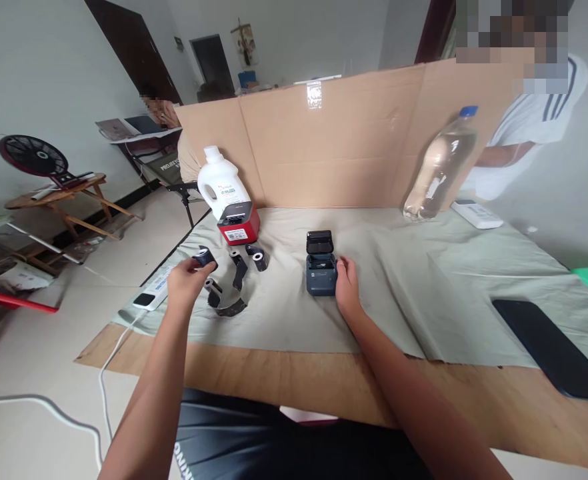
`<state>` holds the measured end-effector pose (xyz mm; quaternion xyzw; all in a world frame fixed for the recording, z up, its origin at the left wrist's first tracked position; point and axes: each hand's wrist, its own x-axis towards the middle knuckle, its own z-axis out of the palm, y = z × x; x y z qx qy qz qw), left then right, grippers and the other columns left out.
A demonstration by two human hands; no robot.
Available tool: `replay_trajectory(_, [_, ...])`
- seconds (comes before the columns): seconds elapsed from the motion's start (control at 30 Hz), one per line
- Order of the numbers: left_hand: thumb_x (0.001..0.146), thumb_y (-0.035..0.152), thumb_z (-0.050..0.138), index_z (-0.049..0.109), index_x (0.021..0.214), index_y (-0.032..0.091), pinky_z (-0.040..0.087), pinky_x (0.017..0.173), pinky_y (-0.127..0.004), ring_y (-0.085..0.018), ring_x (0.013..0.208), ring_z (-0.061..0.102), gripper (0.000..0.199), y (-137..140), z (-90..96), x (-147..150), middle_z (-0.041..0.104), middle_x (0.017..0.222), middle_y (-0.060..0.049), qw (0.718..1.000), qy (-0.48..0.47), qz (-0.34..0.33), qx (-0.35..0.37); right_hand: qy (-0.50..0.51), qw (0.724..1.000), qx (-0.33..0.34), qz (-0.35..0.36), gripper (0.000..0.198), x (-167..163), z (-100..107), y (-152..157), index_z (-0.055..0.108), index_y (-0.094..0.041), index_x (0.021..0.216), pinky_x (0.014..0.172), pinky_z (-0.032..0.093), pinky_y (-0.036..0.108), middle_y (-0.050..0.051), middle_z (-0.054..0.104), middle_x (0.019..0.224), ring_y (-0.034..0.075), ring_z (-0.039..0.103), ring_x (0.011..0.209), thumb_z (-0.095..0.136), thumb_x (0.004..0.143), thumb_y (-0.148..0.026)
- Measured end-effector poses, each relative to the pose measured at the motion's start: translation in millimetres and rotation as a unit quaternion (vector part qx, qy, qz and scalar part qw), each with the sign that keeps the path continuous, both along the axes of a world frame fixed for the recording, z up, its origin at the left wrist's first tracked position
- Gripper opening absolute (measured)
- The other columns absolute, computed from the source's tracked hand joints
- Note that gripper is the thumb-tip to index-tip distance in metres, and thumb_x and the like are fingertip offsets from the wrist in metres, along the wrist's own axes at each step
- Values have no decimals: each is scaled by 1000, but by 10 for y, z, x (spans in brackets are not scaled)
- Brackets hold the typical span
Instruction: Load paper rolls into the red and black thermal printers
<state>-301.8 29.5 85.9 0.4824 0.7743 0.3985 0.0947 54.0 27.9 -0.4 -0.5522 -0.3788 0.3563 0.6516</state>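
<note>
My left hand (185, 279) pinches a small dark paper roll (207, 260) with a white core, held up over the left part of the cloth. My right hand (347, 285) grips the right side of a dark blue mini label printer (321, 281), which sits on the cloth with its black lid (320, 242) tipped up. Inside its bay, details are too small to make out. Several more dark rolls, some partly unwound, lie near my left hand, among them a small roll (259, 261) and a curled dark strip (231, 308).
Behind the rolls stand a red-and-black box-shaped device (239, 228) and a white jug (223, 181). A cardboard panel (324, 153) closes off the back. To the right are a water bottle (444, 167), a white device (477, 214) and a black phone (549, 343). A power strip (154, 290) lies left.
</note>
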Motion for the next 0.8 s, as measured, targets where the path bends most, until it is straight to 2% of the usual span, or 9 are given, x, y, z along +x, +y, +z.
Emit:
replay_trajectory(0.2, [68,44,67,66,98,20,46,82,-41,-35,99,65,39,257,-107,60,72,97,-11,982,129,-22,-134,-5,1000,0,2,42,4,8,3,57,-21,115,106,40,43,11,62,124,26,56,119,49,88,-51])
replay_trajectory(0.33, [64,45,70,70,101,20,40,97,-55,-46,125,48,45,380,-206,80,63,125,-19,958,206,-22,-199,-12,1000,-3,4,44,1,17,1,56,-20,116,106,41,43,11,62,125,26,55,119,48,88,-52])
replay_trajectory(0.43, [60,50,75,72,97,21,38,98,-60,-50,131,40,46,396,-216,39,57,134,-20,950,201,-23,-237,-17,1000,-2,4,44,-3,28,-5,56,-20,116,106,40,43,11,62,125,26,55,120,47,88,-52])
replay_trajectory(0.53, [60,55,76,72,101,23,39,99,-58,-48,131,42,52,297,-223,-77,59,134,-17,973,133,-17,-190,-15,1000,-1,3,44,-6,31,-7,57,-20,115,106,40,42,12,62,125,26,55,120,48,87,-53])
replay_trajectory(0.63, [74,52,61,69,108,20,46,95,-46,-36,117,58,47,87,-343,-211,69,119,-14,997,-35,-13,-69,-17,1000,-5,3,45,-4,21,-5,56,-20,116,107,39,42,12,61,126,26,55,120,48,88,-53])
replay_trajectory(0.7, [75,47,57,67,108,17,50,91,-41,-30,104,64,46,-64,-485,-270,73,106,-11,991,-131,-32,-14,-21,1000,-11,5,47,-1,11,-2,56,-20,118,107,39,41,12,61,127,26,54,121,48,88,-55])
replay_trajectory(0.8, [64,43,66,68,102,15,52,88,-38,-28,97,66,47,-210,-678,-309,74,99,-9,973,-189,-128,-15,-27,1000,-15,6,51,5,-1,3,56,-18,120,107,39,40,12,60,128,25,54,121,47,88,-56])
